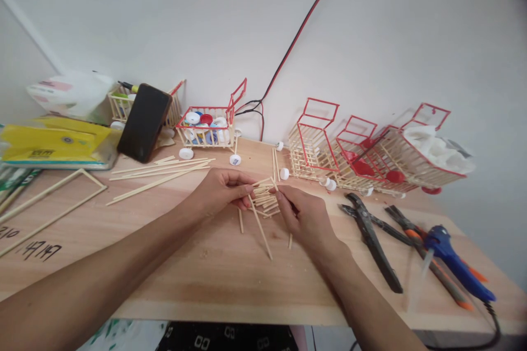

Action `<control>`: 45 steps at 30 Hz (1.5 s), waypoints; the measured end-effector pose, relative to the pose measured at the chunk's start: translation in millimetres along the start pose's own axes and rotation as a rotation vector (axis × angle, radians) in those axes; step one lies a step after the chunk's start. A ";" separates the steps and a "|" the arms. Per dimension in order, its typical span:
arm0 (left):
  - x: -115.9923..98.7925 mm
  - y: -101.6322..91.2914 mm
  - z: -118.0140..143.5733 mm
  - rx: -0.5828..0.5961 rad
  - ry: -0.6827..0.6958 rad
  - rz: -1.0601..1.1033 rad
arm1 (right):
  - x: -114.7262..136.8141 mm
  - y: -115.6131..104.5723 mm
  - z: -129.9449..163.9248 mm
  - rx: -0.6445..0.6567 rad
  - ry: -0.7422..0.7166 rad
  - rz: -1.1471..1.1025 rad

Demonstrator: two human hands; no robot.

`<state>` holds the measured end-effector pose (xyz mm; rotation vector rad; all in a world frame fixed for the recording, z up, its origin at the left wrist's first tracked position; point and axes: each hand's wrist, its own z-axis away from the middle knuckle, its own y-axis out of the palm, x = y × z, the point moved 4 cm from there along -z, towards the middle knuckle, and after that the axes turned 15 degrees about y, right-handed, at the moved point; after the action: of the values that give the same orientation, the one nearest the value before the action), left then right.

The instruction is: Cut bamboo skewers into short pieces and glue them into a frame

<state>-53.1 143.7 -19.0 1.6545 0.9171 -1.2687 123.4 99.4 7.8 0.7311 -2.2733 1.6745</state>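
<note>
Gripping a bundle of short sticks (265, 197), left hand (220, 192) and right hand (307, 216) closed on it, wooden table (214, 269)

carts (206, 126): 5 | pliers (373, 236): 2 | glue gun (453, 255): 1 | phone (144, 120): 1

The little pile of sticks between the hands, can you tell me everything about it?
The little pile of sticks is a loose bunch of short, pale wooden pieces, thin like skewers, lying crisscross on the wooden table. A few longer sticks poke out toward the near edge. The left hand pinches one side with its fingertips and the right hand touches the other side. Both hands rest low over it.
</note>
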 end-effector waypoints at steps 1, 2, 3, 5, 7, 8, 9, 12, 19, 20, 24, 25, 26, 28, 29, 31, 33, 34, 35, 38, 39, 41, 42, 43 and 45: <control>0.2 0.1 0.1 0.001 0.000 0.002 | 0.0 0.0 0.2 0.003 -0.002 -0.003; 0.3 0.2 0.2 0.001 0.000 0.002 | -0.1 0.0 0.4 0.006 -0.004 -0.006; 0.3 0.3 0.2 0.001 0.001 0.002 | -0.2 0.0 0.7 0.007 -0.007 -0.007; 0.6 0.1 0.3 -0.007 0.000 0.004 | -0.7 0.1 1.3 0.013 -0.011 -0.002; 0.9 0.1 0.4 -0.006 0.000 0.006 | -1.0 0.3 1.8 0.021 -0.012 0.011; 1.0 0.0 0.5 -0.006 0.000 0.006 | -1.0 0.4 1.9 0.026 -0.012 0.017; 1.0 -0.1 0.6 -0.006 -0.001 0.005 | -1.0 0.4 1.8 0.029 -0.011 0.023; 0.4 -0.2 1.0 -0.012 -0.005 0.000 | -0.7 0.6 1.2 0.037 -0.008 0.035; 1.0 -0.4 0.7 0.005 0.005 0.001 | -1.7 1.7 0.4 0.042 -0.017 0.037; 1.5 -0.8 0.5 0.005 0.004 -0.004 | -2.0 1.7 0.4 0.041 -0.017 0.034; 2.6 -1.7 0.2 0.016 0.008 -0.017 | -2.4 1.2 0.7 0.038 -0.023 0.037; 2.6 -1.8 0.2 0.017 0.011 -0.021 | -2.3 1.0 0.8 0.038 -0.025 0.038; 2.5 -1.8 0.3 0.018 0.013 -0.024 | -2.1 0.8 0.9 0.039 -0.027 0.038; 2.3 -1.8 0.2 0.020 0.014 -0.030 | -1.9 0.4 0.9 0.042 -0.027 0.036; 2.1 -1.7 0.2 0.021 0.014 -0.032 | -1.8 0.3 0.9 0.043 -0.028 0.035; 1.7 -1.5 0.0 0.022 0.015 -0.035 | -1.5 0.1 1.0 0.043 -0.031 0.033; 1.4 -1.4 0.0 0.021 0.014 -0.037 | -1.4 0.2 1.2 0.042 -0.037 0.030; 1.3 -1.2 0.1 0.023 0.014 -0.036 | -1.4 0.3 1.3 0.041 -0.040 0.029; 1.2 -1.1 0.1 0.024 0.015 -0.035 | -1.5 0.4 1.3 0.040 -0.042 0.029; 1.2 -1.0 0.3 0.024 0.015 -0.029 | -1.9 0.8 1.3 0.038 -0.043 0.033; 1.3 -1.0 0.3 0.024 0.014 -0.029 | -2.1 0.8 1.3 0.037 -0.041 0.034; 1.3 -0.8 0.2 0.025 0.011 -0.024 | -2.4 1.0 1.1 0.039 -0.037 0.037; 1.1 -0.6 0.1 0.027 0.010 -0.020 | -2.4 1.0 1.1 0.040 -0.036 0.038; 0.9 -0.4 0.1 0.028 0.009 -0.017 | -2.4 0.9 1.1 0.040 -0.035 0.038; 0.0 0.0 0.2 0.025 0.010 -0.016 | -2.0 0.8 1.2 0.040 -0.037 0.037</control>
<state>-53.2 143.5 -19.1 1.6776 0.9256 -1.2880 124.9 98.9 5.8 0.7385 -2.2983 1.7418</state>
